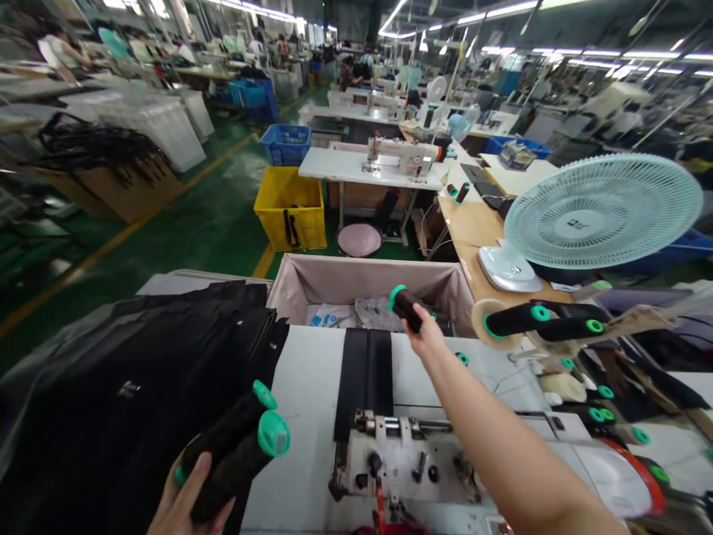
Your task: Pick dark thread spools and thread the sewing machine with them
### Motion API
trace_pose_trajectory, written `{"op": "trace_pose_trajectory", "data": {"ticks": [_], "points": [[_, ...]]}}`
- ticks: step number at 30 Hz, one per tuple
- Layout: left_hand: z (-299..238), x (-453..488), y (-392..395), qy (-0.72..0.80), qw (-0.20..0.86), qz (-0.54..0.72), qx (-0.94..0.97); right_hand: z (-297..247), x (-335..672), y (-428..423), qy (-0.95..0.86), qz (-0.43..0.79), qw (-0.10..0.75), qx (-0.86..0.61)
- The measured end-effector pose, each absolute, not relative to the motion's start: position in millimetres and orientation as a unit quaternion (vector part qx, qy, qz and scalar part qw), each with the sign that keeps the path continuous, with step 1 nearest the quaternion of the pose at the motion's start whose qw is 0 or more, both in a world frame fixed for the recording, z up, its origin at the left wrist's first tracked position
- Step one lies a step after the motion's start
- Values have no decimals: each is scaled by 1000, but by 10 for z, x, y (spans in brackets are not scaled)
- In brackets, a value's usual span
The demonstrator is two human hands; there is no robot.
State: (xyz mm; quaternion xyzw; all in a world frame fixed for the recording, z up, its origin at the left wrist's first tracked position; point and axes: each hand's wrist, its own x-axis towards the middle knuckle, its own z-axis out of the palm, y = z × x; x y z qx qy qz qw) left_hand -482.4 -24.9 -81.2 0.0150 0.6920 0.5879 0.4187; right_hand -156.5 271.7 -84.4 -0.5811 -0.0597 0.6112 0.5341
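My left hand (186,494), low on the left, is closed around two dark thread spools (239,461) with green ends. It is over the edge of a pile of black fabric (139,371). My right hand (426,334) is stretched forward and grips another dark thread spool (406,306) with a green end, above the near rim of a fabric-lined bin (368,271). Below my right arm stands a white sewing machine (404,464). A black strip of material (365,364) lies on the white table (295,416) behind the machine head.
More thread spools (518,319) stand on the right, beneath a pale green fan (601,212). Ahead are a yellow crate (292,212), a blue basket (286,143), a pink round stool (359,240) and another sewing machine (404,154). People work at tables farther back.
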Motion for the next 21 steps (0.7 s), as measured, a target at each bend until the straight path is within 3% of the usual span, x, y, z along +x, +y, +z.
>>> {"op": "trace_pose_trajectory", "data": {"ticks": [4, 7, 12, 15, 18, 21], "points": [[-675, -4676, 56, 674, 468, 571, 34, -710, -1137, 3300, -99, 579, 498, -638], [-647, -4494, 341, 672, 494, 545, 82, -695, -1309, 3226, -160, 650, 415, -616], [-869, -4321, 817, 620, 643, 430, 134, -817, -1970, 2512, -319, 820, 172, -443], [-1019, -4263, 1054, 580, 707, 365, 175, -914, -2136, 2185, -471, 815, 14, -339], [-1112, -4179, 1242, 584, 703, 370, 166, -1066, -2180, 1983, -376, 849, 22, -370], [-1184, -4079, 1384, 585, 689, 403, 145, -1259, -2219, 1885, -191, 872, 153, -425]]}}
